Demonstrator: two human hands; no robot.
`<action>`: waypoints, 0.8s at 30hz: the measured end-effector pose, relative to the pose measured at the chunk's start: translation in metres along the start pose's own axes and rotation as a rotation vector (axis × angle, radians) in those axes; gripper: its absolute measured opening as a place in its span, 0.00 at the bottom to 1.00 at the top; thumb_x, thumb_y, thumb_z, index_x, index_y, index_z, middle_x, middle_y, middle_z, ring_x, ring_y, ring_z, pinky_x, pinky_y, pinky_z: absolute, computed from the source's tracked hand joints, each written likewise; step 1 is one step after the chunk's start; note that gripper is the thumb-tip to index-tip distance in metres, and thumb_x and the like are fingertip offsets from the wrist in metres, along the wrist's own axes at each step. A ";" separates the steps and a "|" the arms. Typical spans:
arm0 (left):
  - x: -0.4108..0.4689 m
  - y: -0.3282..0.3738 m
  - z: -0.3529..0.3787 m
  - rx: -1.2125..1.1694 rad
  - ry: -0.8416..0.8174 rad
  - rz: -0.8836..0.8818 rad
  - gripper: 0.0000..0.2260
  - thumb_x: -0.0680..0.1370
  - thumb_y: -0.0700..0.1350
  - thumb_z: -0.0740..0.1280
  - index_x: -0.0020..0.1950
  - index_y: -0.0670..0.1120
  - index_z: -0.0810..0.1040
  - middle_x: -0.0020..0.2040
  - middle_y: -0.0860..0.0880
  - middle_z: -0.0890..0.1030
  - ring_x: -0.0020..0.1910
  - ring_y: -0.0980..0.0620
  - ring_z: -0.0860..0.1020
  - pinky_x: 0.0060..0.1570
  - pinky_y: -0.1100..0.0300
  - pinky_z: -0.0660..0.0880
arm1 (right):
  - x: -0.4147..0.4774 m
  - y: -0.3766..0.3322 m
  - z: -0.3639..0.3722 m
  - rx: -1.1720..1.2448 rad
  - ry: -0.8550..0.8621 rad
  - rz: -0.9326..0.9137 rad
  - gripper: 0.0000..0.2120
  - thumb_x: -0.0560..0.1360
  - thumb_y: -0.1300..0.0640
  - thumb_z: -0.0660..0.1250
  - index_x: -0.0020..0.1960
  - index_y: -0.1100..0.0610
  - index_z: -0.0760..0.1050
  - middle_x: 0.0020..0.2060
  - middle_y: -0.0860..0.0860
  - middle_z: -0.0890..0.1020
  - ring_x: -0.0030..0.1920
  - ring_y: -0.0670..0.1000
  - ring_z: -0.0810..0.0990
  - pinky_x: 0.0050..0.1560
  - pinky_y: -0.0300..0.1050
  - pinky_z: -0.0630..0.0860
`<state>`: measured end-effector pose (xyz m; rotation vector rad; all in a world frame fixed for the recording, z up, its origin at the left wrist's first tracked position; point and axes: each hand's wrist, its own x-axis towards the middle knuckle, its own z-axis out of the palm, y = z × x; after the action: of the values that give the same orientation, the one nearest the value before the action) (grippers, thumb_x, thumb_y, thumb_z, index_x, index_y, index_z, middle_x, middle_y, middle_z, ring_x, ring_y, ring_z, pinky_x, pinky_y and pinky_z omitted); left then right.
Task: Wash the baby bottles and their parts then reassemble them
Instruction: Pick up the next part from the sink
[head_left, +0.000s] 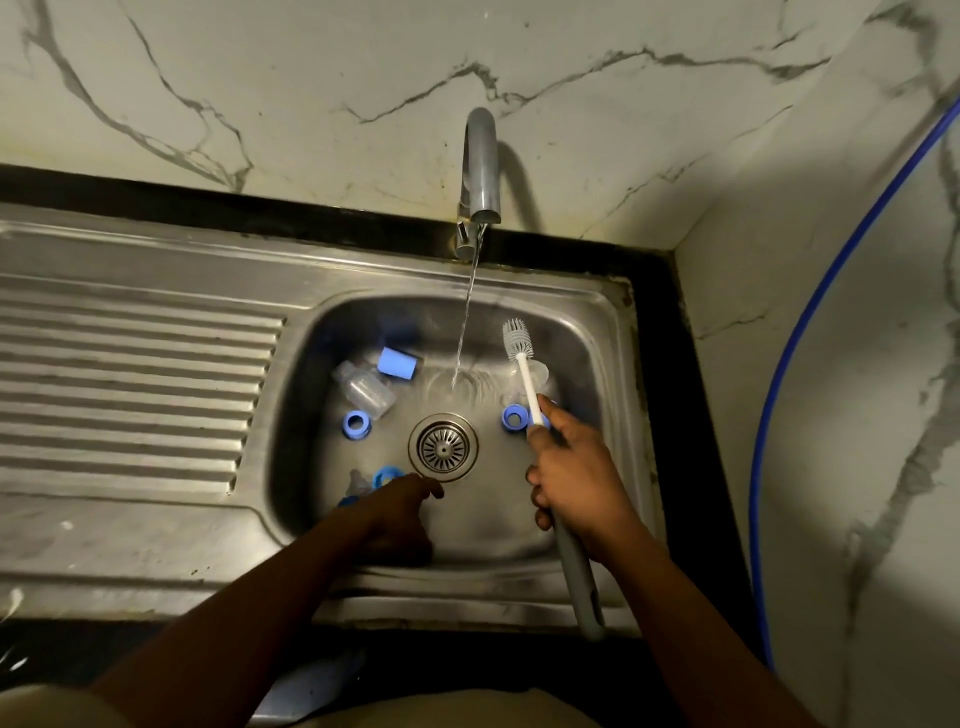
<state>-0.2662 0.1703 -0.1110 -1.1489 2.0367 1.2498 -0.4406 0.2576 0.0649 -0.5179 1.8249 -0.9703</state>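
Note:
In the steel sink basin lie a clear baby bottle, a blue cap, and two blue collar rings. A clear teat and another blue ring lie at the basin's front left. A second clear part lies behind the brush shaft. My right hand grips a bottle brush by its grey handle, bristles up near the water stream. My left hand reaches down into the basin beside the teat and ring, a finger extended toward the drain; it holds nothing visible.
The tap runs water into the basin just behind the drain strainer. A ribbed draining board lies to the left. A blue hose runs down the marble wall on the right.

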 end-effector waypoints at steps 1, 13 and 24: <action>0.002 0.000 -0.002 -0.052 0.027 -0.018 0.35 0.69 0.54 0.80 0.73 0.52 0.70 0.70 0.51 0.72 0.64 0.51 0.74 0.64 0.59 0.72 | 0.000 0.000 0.000 0.002 0.005 0.004 0.17 0.84 0.59 0.56 0.61 0.38 0.70 0.27 0.52 0.66 0.22 0.47 0.64 0.20 0.38 0.66; 0.024 -0.053 -0.032 -0.135 0.462 -0.464 0.18 0.76 0.47 0.70 0.63 0.40 0.75 0.64 0.37 0.77 0.64 0.39 0.77 0.60 0.53 0.74 | 0.008 0.008 0.003 0.008 0.041 0.035 0.18 0.83 0.58 0.58 0.68 0.40 0.71 0.26 0.51 0.68 0.21 0.46 0.66 0.21 0.38 0.66; 0.014 -0.032 -0.046 -0.231 0.567 -0.573 0.14 0.73 0.45 0.72 0.56 0.41 0.79 0.56 0.39 0.81 0.57 0.40 0.80 0.50 0.54 0.75 | 0.005 0.015 -0.002 -0.007 -0.004 0.075 0.21 0.84 0.57 0.57 0.72 0.39 0.68 0.28 0.52 0.69 0.22 0.46 0.67 0.21 0.39 0.68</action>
<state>-0.2455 0.1163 -0.1151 -2.2048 1.7154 0.9415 -0.4437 0.2631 0.0505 -0.4525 1.8315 -0.9113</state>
